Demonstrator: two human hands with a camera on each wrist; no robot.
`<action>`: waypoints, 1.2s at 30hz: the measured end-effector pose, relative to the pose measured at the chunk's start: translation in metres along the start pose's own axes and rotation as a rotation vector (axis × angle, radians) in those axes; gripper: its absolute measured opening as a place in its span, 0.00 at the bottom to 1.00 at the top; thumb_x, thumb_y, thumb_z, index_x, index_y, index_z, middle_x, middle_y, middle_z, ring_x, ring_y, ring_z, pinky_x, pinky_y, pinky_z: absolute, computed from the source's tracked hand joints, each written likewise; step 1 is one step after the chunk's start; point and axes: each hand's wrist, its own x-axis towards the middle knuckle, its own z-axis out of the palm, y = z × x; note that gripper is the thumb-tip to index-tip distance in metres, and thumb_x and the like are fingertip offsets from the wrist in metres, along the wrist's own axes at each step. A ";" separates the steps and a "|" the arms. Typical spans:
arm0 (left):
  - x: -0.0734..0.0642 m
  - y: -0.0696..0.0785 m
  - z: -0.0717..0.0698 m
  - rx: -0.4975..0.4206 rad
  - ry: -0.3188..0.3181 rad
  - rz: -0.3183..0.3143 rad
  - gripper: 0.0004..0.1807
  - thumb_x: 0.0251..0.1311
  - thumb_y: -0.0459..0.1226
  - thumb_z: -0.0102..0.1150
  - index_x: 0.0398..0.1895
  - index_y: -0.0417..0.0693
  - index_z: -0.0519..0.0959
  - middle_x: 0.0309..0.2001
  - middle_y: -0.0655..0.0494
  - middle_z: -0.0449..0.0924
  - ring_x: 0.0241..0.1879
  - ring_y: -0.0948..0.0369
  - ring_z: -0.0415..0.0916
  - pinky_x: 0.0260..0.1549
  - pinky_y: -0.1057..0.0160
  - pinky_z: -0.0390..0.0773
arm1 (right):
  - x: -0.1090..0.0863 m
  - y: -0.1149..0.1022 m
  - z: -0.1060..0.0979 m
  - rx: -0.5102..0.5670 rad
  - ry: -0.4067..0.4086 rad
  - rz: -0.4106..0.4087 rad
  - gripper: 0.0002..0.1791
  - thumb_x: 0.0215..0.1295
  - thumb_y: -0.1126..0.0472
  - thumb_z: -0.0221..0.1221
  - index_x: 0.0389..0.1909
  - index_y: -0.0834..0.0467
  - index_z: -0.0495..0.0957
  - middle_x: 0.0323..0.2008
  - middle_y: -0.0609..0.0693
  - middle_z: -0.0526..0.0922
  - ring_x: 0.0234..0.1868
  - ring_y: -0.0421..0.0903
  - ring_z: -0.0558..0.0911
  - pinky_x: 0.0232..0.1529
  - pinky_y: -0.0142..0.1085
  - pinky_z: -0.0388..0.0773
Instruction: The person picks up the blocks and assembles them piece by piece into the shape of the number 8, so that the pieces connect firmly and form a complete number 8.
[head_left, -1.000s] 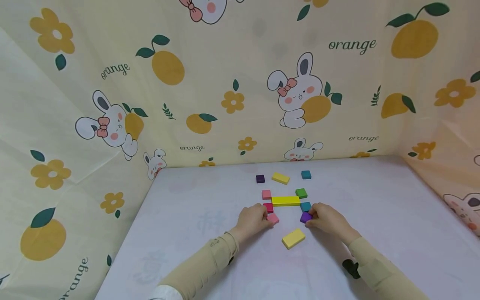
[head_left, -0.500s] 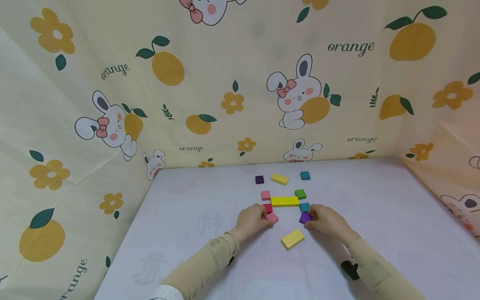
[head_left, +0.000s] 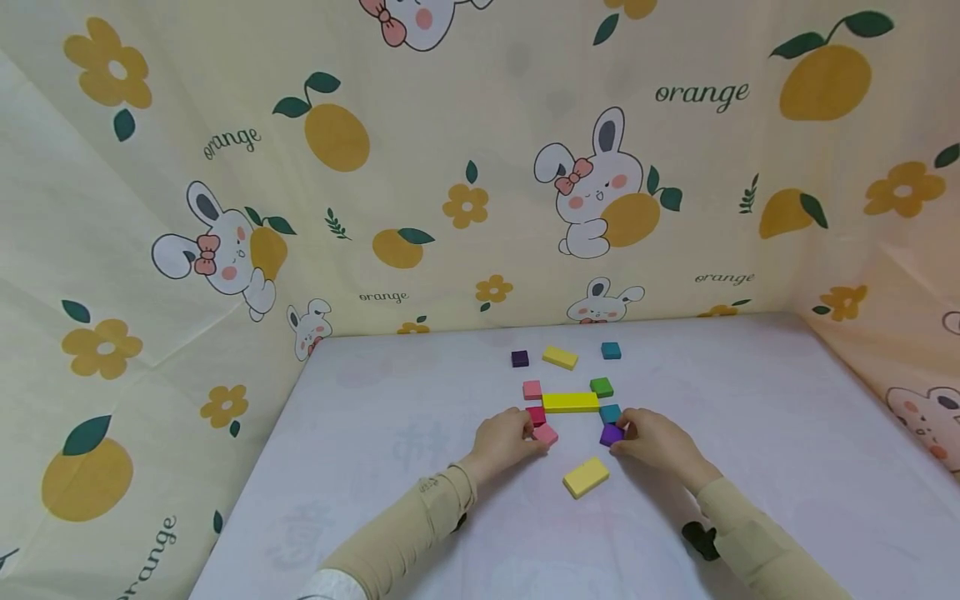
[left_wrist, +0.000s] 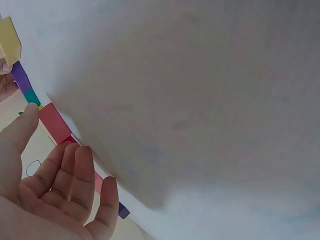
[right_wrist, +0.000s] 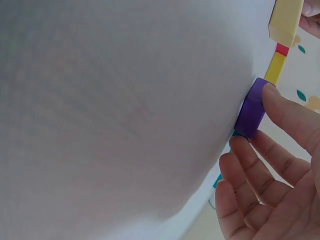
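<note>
Printed curtain [head_left: 423, 125] stands behind white table [head_left: 360, 433]; left hand [head_left: 501, 442] and right hand [head_left: 663, 446] are apart, left pinching near pink block [head_left: 547, 434] between thumb and fingers, right pinching purple block [head_left: 612, 435] likewise; yellow bar [head_left: 570, 403] lies beyond both blocks; near yellow block [head_left: 586, 477] lies on the person's side of them, far yellow block [head_left: 560, 358] beyond the bar; red block [head_left: 537, 414] sits just beyond near pink block, near teal block [head_left: 611, 413] just beyond purple block.

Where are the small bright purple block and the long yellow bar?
Small bright purple block [right_wrist: 250, 109]: right wrist view, on its visible side.
Long yellow bar [head_left: 571, 401]: head view, middle of its top.
</note>
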 end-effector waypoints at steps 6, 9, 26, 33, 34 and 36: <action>0.000 -0.002 0.002 0.024 0.005 0.007 0.16 0.48 0.52 0.67 0.25 0.51 0.76 0.22 0.62 0.68 0.20 0.65 0.64 0.21 0.71 0.61 | -0.005 -0.003 -0.001 -0.020 0.038 -0.024 0.20 0.51 0.55 0.67 0.44 0.60 0.77 0.32 0.50 0.78 0.32 0.45 0.73 0.32 0.37 0.73; 0.000 -0.002 0.002 0.031 0.007 0.013 0.16 0.48 0.52 0.67 0.26 0.51 0.76 0.22 0.62 0.69 0.21 0.65 0.64 0.21 0.71 0.61 | -0.008 -0.007 -0.004 -0.005 0.051 -0.067 0.18 0.51 0.56 0.67 0.42 0.59 0.79 0.31 0.50 0.76 0.32 0.45 0.71 0.31 0.35 0.70; 0.002 -0.005 0.005 0.059 0.018 0.043 0.16 0.48 0.53 0.66 0.27 0.52 0.78 0.23 0.63 0.71 0.21 0.66 0.65 0.23 0.70 0.63 | -0.008 -0.014 0.013 -0.108 -0.031 -0.388 0.14 0.47 0.49 0.69 0.37 0.45 0.82 0.32 0.39 0.72 0.37 0.41 0.65 0.34 0.30 0.63; 0.001 -0.005 0.003 0.056 0.017 0.042 0.17 0.48 0.53 0.66 0.27 0.51 0.77 0.23 0.62 0.70 0.22 0.66 0.65 0.23 0.69 0.62 | -0.006 -0.020 0.015 -0.147 0.050 -0.325 0.14 0.45 0.48 0.70 0.33 0.48 0.82 0.29 0.41 0.73 0.35 0.42 0.65 0.32 0.32 0.61; 0.001 -0.005 0.003 0.061 0.018 0.046 0.17 0.49 0.53 0.66 0.28 0.51 0.77 0.23 0.62 0.71 0.22 0.66 0.65 0.23 0.70 0.62 | -0.005 -0.020 0.015 -0.150 0.059 -0.318 0.14 0.45 0.48 0.70 0.33 0.48 0.82 0.29 0.42 0.73 0.34 0.42 0.64 0.32 0.32 0.61; 0.001 -0.005 0.003 0.068 0.018 0.051 0.16 0.49 0.53 0.65 0.28 0.52 0.78 0.24 0.63 0.71 0.22 0.66 0.65 0.23 0.69 0.63 | -0.004 -0.021 0.016 -0.159 0.075 -0.310 0.14 0.45 0.48 0.70 0.33 0.49 0.82 0.28 0.42 0.72 0.34 0.42 0.64 0.32 0.32 0.60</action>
